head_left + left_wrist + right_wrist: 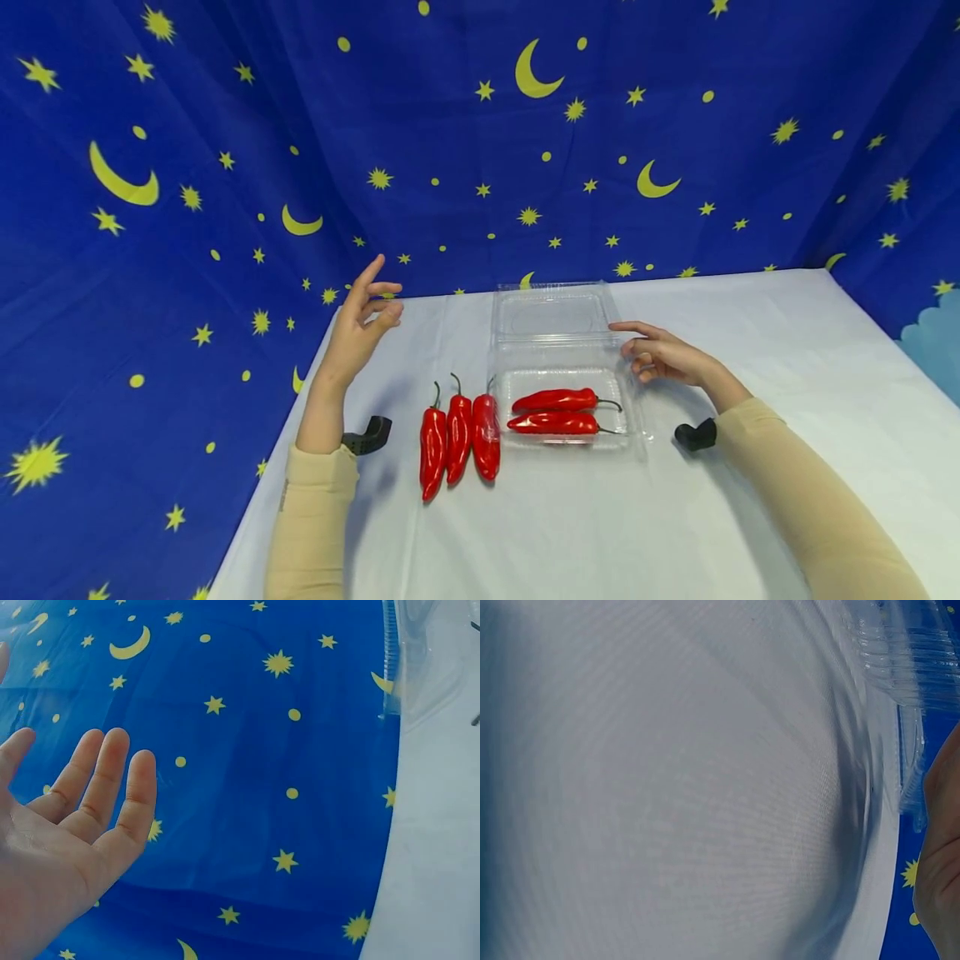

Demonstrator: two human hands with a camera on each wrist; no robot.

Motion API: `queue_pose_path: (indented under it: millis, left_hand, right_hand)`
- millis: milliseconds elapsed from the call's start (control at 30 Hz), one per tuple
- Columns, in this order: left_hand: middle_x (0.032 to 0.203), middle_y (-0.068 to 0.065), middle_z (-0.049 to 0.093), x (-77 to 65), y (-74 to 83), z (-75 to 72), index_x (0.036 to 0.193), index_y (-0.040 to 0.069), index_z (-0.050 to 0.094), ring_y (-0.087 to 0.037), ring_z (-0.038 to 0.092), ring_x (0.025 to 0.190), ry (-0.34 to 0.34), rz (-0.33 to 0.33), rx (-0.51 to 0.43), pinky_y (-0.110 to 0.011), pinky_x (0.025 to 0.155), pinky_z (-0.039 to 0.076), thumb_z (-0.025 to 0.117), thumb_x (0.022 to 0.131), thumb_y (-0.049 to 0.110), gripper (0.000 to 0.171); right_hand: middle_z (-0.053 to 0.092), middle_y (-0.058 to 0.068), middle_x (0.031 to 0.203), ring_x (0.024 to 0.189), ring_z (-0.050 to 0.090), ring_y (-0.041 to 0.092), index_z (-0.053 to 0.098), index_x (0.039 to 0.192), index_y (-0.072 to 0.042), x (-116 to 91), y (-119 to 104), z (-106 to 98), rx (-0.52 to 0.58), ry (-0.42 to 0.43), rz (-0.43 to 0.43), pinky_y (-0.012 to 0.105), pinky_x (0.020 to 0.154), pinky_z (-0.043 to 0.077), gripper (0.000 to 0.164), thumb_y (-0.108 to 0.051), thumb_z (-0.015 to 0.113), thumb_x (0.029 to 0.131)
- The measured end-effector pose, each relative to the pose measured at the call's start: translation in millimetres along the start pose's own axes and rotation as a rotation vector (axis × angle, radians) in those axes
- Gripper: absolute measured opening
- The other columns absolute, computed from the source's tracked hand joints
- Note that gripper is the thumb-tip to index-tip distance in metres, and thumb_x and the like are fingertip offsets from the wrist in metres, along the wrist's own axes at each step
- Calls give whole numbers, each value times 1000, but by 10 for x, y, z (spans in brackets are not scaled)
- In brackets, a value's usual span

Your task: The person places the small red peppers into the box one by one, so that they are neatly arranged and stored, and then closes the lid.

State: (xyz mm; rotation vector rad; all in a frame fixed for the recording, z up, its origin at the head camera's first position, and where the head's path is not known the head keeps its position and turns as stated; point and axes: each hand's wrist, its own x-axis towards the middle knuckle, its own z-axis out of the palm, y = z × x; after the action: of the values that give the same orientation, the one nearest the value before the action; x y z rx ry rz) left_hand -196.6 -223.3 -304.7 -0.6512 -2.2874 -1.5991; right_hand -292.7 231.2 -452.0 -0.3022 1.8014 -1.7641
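Note:
A clear plastic clamshell box (555,340) lies on the table with its lid folded back toward the curtain. In its base, one red chili pepper (553,401) lies behind another chili pepper (551,423), stems to the right. Left of the box are three more red chili peppers (459,433) side by side, stems pointing away. My left hand (352,342) is raised above the table's left side, fingers spread, holding nothing. At the box's right side is my right hand (671,358), its index finger stretched toward the hinge and other fingers loosely bent; whether it touches the plastic I cannot tell.
A white cloth (600,533) covers the table. Behind and to the left hangs a blue curtain (450,125) with yellow moons and stars. Black wrist mounts (369,436) stick out inward from both forearms.

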Motion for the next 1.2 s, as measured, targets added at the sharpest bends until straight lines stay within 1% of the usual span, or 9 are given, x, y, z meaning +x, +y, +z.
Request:
queue_pose_path:
  millis: [133,300,400,467,633,700,800,933,1200]
  left_hand:
    - [125,-28,45,-40,-58,0,150,8,22,-17,56,98,-5,-21,1,-21,80,49,53,94,-2,64]
    - [123,-29,48,-114,-161,25,149,7,24,-34,55,99,-5,-70,6,-21,78,49,54,93,-3,65]
    - [121,-30,51,-172,-226,45,149,6,26,-40,55,98,-16,-96,7,-21,78,49,56,92,-2,64]
    - [120,-30,52,-215,-262,57,148,6,27,-38,56,97,-23,-116,11,-21,78,49,57,92,-1,64]
    - [119,-30,52,-322,-335,82,149,6,26,-24,58,94,-35,-180,17,-22,77,50,57,93,2,64]
    - [119,-29,53,-359,-364,90,149,7,26,-25,59,96,-40,-206,22,-23,77,50,57,94,4,64]
    - [118,-26,54,-400,-403,99,149,10,26,-32,58,100,-48,-245,33,-28,78,52,56,94,7,63]
    - [119,-27,53,-442,-451,109,150,13,26,-42,56,104,-65,-293,38,-41,81,52,56,95,9,63]
    - [123,-29,50,-557,-548,137,151,15,24,-43,55,106,-119,-393,26,-53,83,48,56,96,14,64]
  right_hand:
    - [47,17,101,64,55,13,21,149,-7,-12,-24,3,-7,2,0,26,56,52,54,-11,43,99]
    - [46,17,101,64,55,13,21,149,-7,-4,-50,-1,-12,-1,-12,26,56,52,55,-12,43,99]
    - [47,15,100,64,56,13,21,149,-7,0,-55,-3,-13,-3,-17,25,56,52,55,-13,43,99]
    - [48,14,99,64,56,13,21,148,-7,0,-56,1,-14,-2,-17,25,56,52,55,-13,44,99]
    - [48,13,99,64,56,13,21,149,-7,-5,-46,13,-10,-4,-15,25,56,52,54,-12,43,99]
    - [48,13,99,64,56,13,22,149,-7,-5,-40,13,-9,-5,-12,25,57,52,54,-12,43,99]
    - [48,14,99,64,56,14,22,148,-7,0,-32,7,-8,-1,-7,26,57,52,54,-13,43,100]
    - [47,15,99,64,56,14,21,148,-6,13,-24,-8,-5,12,-5,26,57,53,55,-14,45,99]
    - [47,15,99,64,56,14,21,148,-7,10,1,-7,-2,11,2,26,57,53,57,-15,47,98]
